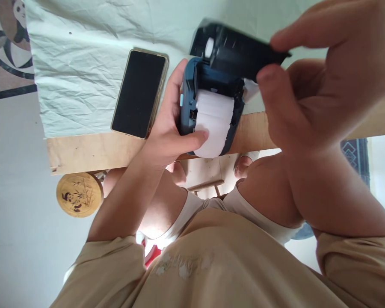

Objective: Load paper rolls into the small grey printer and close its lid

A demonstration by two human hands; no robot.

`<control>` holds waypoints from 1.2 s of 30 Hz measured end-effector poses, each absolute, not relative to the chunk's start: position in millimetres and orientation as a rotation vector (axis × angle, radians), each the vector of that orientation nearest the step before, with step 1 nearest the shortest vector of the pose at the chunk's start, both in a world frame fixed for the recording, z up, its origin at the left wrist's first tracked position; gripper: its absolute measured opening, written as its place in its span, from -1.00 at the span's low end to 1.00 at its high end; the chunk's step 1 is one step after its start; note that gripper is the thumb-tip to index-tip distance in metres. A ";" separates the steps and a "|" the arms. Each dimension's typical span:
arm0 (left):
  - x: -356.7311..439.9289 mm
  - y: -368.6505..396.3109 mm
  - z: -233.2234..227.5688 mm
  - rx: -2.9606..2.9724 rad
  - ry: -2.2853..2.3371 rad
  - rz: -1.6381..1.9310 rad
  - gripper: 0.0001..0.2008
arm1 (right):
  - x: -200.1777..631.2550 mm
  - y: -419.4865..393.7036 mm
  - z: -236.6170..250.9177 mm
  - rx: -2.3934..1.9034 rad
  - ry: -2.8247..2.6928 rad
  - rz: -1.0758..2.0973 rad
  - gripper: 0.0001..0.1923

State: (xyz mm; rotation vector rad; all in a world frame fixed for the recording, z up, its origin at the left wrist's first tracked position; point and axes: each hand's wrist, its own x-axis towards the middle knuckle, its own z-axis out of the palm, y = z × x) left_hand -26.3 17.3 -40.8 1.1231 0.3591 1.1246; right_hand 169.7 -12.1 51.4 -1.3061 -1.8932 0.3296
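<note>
My left hand [168, 134] grips a dark blue portable label printer [188, 87] by its left side, above the table's front edge. Its thumb presses on a strip of white paper [214, 115] that lies along the printer's open bay. Between thumb and fingertips, my right hand [308, 81] pinches the black printer cover [240, 49], which is tilted over the bay's far end. Whether the cover is still joined to the printer, I cannot tell. A piece of white paper [250, 89] shows behind the printer's right side. Left of the printer lies a smartphone [139, 92] with a dark screen.
A pale green cloth [83, 64] covers the wooden table [86, 149], whose bare front edge shows. Below the table on the left stands a round wooden stool [79, 194] with a panda design. A panda-patterned mat [9, 42] is at the far left.
</note>
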 end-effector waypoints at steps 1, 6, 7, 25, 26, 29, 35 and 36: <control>-26.9 16.6 -40.2 1.112 0.379 1.105 -0.17 | 169.2 -14.4 52.1 -1.230 -1.903 0.250 -0.85; -25.0 11.4 -33.9 1.064 0.406 1.094 -0.13 | 165.9 -17.9 45.3 -1.063 -2.031 0.214 -0.90; -23.9 11.0 -33.1 1.061 0.411 1.105 -0.12 | 165.4 -17.7 43.9 -1.075 -2.036 0.198 -0.89; -19.7 12.1 -29.5 0.957 0.446 1.268 -0.62 | 160.0 -26.9 44.3 -1.267 -2.051 0.335 -0.76; -18.9 7.7 -23.4 0.951 0.456 1.228 -0.72 | 159.6 -27.6 44.3 -1.299 -2.017 0.390 -0.65; -17.4 -0.5 -11.7 0.921 0.521 1.177 -0.81 | 160.0 -27.6 43.3 -1.381 -1.918 0.575 -0.32; -13.3 1.9 -17.5 0.887 0.509 1.240 -0.76 | 160.0 -26.5 41.9 -1.434 -1.854 0.721 -0.22; -11.6 1.8 -18.3 0.896 0.487 1.241 -0.75 | 159.5 -26.8 42.8 -1.453 -1.851 0.726 -0.22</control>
